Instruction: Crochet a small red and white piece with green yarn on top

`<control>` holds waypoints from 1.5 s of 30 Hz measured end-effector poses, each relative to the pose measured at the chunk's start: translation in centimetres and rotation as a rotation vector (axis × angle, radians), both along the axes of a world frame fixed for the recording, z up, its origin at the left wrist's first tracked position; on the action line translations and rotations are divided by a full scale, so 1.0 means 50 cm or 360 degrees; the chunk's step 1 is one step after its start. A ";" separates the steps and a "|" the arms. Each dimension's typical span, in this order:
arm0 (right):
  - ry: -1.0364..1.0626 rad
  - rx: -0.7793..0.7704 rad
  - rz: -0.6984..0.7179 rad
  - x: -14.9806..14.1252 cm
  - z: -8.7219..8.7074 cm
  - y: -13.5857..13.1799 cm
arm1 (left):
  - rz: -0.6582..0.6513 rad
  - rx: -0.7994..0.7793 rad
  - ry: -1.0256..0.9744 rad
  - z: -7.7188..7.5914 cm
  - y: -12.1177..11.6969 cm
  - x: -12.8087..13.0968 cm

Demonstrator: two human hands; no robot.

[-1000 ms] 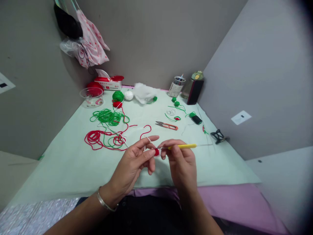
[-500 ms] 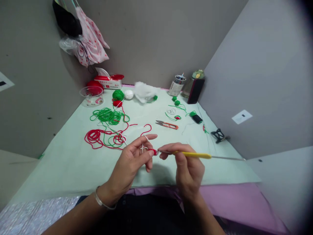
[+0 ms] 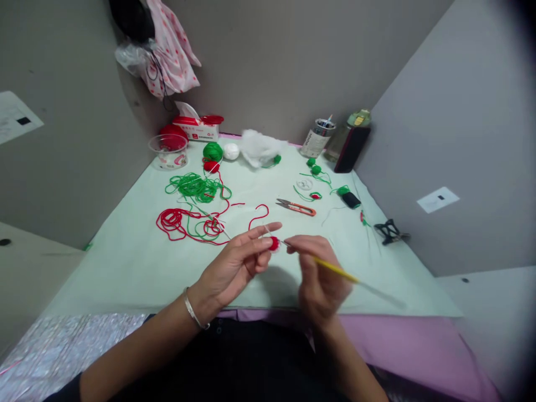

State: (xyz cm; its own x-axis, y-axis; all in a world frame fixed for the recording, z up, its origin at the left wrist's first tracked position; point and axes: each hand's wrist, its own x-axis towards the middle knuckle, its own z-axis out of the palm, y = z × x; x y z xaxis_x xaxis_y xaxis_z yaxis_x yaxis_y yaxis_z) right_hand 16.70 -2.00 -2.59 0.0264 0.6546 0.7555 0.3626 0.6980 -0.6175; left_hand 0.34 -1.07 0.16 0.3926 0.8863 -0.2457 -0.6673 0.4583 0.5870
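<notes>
Pinched between the thumb and fingers of my left hand [image 3: 240, 259] is a small round red crochet piece [image 3: 274, 244] with a pale edge. White yarn [image 3: 267, 229] runs by the raised index finger of that hand. My right hand [image 3: 322, 273] is closed round the yellow handle of a crochet hook [image 3: 335, 269]. The hook's metal tip points at the right edge of the red piece; whether it touches the stitches I cannot tell. The far end of the hook is blurred by motion.
Loose red yarn [image 3: 171, 220] and green yarn [image 3: 195, 187] lie left of centre. Thread snips [image 3: 296, 207] rest beyond my hands. White stuffing [image 3: 259, 148], a plastic tub [image 3: 168, 152], a can [image 3: 318, 138] and a bottle [image 3: 341, 137] stand along the back. A black clip [image 3: 389, 231] lies at right.
The red piece has turned to show more of its round face, and my left fingers have folded in. The hook's rear end has tipped downward. The whole view has shifted slightly.
</notes>
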 end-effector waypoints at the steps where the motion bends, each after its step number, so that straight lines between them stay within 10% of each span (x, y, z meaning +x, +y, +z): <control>1: 0.0186 -0.0118 0.0072 0.000 0.007 0.001 | 0.0036 0.0043 0.0040 0.002 -0.001 -0.001; 6: 0.0330 -0.0280 0.0284 -0.005 0.029 0.007 | 0.0060 0.0266 0.0293 0.008 -0.017 0.010; 14: -0.0252 0.0167 -0.0106 -0.007 0.003 -0.010 | 0.0063 0.0098 0.0145 0.002 -0.009 0.016; 21: 0.0542 -0.0487 0.0348 0.004 0.026 0.006 | 0.0090 0.0150 0.0173 0.009 -0.008 0.006; 33: 0.0884 -0.0714 0.0559 0.007 0.029 0.015 | 0.0094 0.0268 0.0378 0.017 -0.019 0.008; 38: 0.0583 -0.0575 0.0444 0.018 0.037 0.000 | 0.0127 0.0357 0.0436 0.014 -0.020 0.005; 45: -0.0434 0.0223 -0.0009 0.013 0.003 -0.021 | 0.0293 0.0453 0.0531 0.011 -0.022 0.023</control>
State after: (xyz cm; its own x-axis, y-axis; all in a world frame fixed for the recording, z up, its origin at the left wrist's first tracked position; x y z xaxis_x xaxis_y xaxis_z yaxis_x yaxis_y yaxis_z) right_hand 17.38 -3.03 -2.44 -0.1864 0.5437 0.8183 0.5056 0.7672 -0.3947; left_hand 1.48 -2.17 0.72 0.1637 0.9841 -0.0690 -0.4761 0.1401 0.8682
